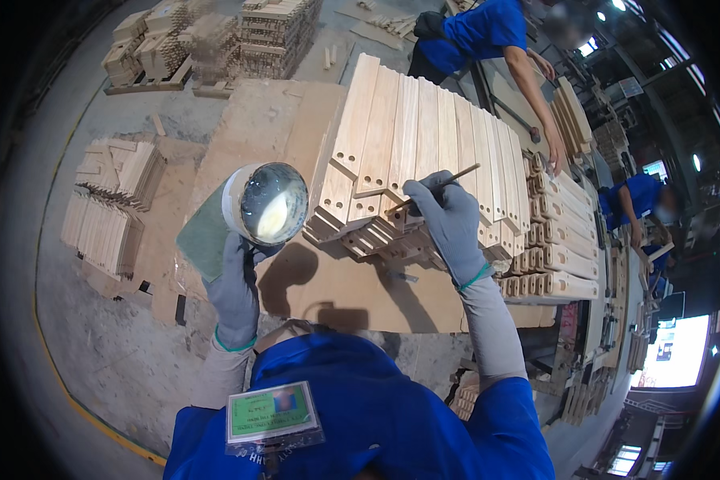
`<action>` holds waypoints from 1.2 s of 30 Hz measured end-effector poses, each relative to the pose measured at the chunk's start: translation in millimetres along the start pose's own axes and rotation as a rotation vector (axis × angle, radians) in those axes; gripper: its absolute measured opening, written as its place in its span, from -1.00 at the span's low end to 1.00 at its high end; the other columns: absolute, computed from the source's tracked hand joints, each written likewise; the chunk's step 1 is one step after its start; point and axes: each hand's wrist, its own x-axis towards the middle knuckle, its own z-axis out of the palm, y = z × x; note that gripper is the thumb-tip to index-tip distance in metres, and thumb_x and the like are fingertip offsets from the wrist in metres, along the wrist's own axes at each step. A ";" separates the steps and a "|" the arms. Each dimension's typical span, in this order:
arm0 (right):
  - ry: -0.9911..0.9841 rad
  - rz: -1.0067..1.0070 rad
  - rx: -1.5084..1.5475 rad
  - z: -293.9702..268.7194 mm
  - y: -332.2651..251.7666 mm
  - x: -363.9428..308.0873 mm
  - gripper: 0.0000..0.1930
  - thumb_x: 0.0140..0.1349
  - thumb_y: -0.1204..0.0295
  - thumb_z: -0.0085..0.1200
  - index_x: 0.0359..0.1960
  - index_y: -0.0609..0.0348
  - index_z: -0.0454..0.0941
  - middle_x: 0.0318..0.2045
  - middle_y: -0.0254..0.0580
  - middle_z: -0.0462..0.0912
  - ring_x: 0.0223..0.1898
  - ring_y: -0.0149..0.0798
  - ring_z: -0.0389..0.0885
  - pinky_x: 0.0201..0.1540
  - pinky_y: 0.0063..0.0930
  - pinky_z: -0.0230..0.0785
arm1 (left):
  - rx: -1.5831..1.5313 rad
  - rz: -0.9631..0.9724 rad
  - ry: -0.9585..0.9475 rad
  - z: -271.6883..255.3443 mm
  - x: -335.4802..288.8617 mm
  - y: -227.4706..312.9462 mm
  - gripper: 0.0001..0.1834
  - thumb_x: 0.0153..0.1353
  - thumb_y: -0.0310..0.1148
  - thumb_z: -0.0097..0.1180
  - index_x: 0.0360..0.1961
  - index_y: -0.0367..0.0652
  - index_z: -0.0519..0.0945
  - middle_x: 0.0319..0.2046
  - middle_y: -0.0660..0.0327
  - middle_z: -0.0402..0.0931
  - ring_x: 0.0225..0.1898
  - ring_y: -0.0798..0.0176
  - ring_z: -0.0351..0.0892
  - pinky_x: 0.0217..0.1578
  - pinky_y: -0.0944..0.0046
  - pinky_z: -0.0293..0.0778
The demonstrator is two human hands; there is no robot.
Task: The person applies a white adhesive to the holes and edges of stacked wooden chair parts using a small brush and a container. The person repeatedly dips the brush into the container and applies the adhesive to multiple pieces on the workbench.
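Observation:
My left hand (pixel 236 292), in a grey glove, holds up a round tub (pixel 230 200) with whitish liquid inside. A flat grey-green sheet (pixel 200 232) sits between that hand and the tub; whether the fingers grip it too I cannot tell. My gloved right hand (pixel 448 220) is closed around a thin wooden stick (pixel 466 171). The stick's lower end is close to the drilled ends of stacked wooden slats (pixel 404 128). Several pale slats lie side by side there, each with small round holes near its end. The stick's tip is too small to make out.
More wooden parts with slots (pixel 568 260) are stacked to the right. Cardboard (pixel 352 300) lies under the work. Slat piles (pixel 100 240) stand on the left, with pallet stacks (pixel 164 40) behind. A co-worker in blue (pixel 488 32) reaches in at the far right; another (pixel 632 204) works beyond.

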 end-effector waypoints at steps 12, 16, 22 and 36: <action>-0.048 -0.061 -0.093 -7.5 3.3 -0.7 -0.71 0.10 0.31 0.16 -0.55 0.36 0.52 -0.60 -0.14 0.54 -0.61 -0.32 0.51 -0.54 -0.45 0.30 | -0.020 -0.016 -0.008 4.9 0.3 3.4 -0.71 0.29 -0.52 -0.12 0.04 -0.29 0.37 -0.13 0.16 0.46 -0.22 0.37 0.51 -0.27 0.38 0.55; -0.062 -0.113 -0.164 -10.6 -1.1 3.8 -0.69 0.11 0.33 0.14 -0.59 0.37 0.47 -0.55 -0.12 0.55 -0.61 -0.27 0.49 -0.53 -0.41 0.28 | 0.016 -0.026 -0.003 -10.2 1.8 -5.0 -0.68 0.30 -0.49 -0.16 0.07 -0.31 0.34 -0.08 0.15 0.42 -0.21 0.33 0.49 -0.26 0.32 0.52; -0.042 -0.028 -0.116 -11.9 -14.0 6.4 -0.71 0.11 0.36 0.14 -0.59 0.39 0.47 -0.56 -0.12 0.55 -0.61 -0.32 0.48 -0.53 -0.46 0.29 | 0.113 -0.021 -0.019 -12.2 2.3 -5.6 -0.61 0.34 -0.44 -0.29 0.15 -0.40 0.25 0.05 0.06 0.33 -0.11 0.20 0.48 -0.13 0.08 0.57; -0.168 -0.096 -0.075 2.9 -9.3 13.3 -0.74 0.11 0.36 0.11 -0.52 0.39 0.51 -0.57 -0.12 0.53 -0.60 -0.28 0.47 -0.51 -0.43 0.28 | 0.136 -0.042 -0.005 -14.6 0.9 -2.9 -0.61 0.33 -0.44 -0.30 0.13 -0.42 0.28 0.04 0.06 0.34 -0.07 0.18 0.47 -0.11 0.07 0.56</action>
